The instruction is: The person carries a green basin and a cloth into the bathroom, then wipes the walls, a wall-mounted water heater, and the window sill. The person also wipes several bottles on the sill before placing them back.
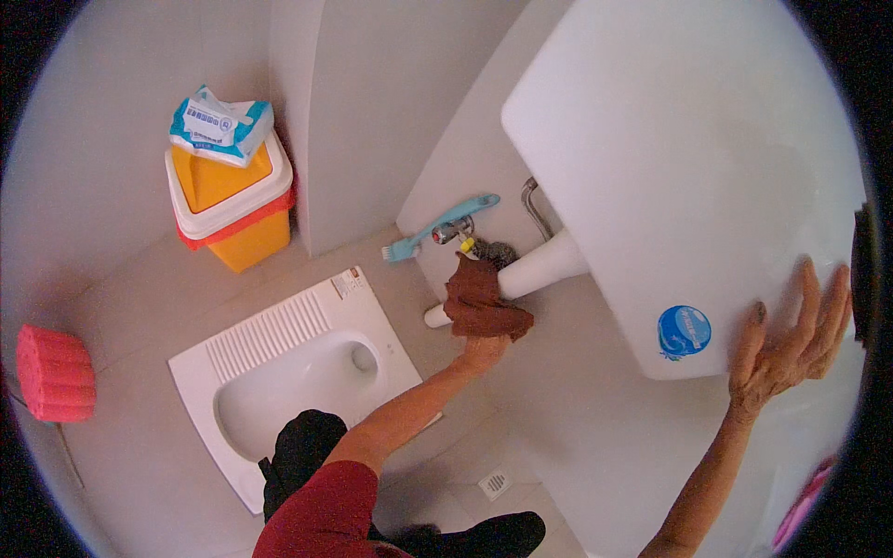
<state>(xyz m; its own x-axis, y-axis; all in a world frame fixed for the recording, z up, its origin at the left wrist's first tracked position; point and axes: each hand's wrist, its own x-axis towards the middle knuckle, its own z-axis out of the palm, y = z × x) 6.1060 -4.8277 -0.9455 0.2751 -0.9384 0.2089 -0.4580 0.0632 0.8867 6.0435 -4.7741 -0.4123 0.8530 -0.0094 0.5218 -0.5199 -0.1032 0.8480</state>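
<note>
A squat toilet (197, 377) sits in the tiled floor (139, 316) near a white sink (670, 167). The brown cloth (484, 299) drapes over the sink's pipe (549, 263), covering the left hand's (487, 350) fingers; how closed they are, I cannot tell. The right hand (786, 349) rests on the sink's edge, fingers extended and parted. Print marks a blue sticker (684, 332) on the sink and a pack (223, 130) atop the bin (251, 240).

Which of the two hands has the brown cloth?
The left hand, on the forearm coming from the red sleeve: it holds the brown cloth at the white pipe. The right hand, fingers spread at the white basin's edge, has none.
</note>
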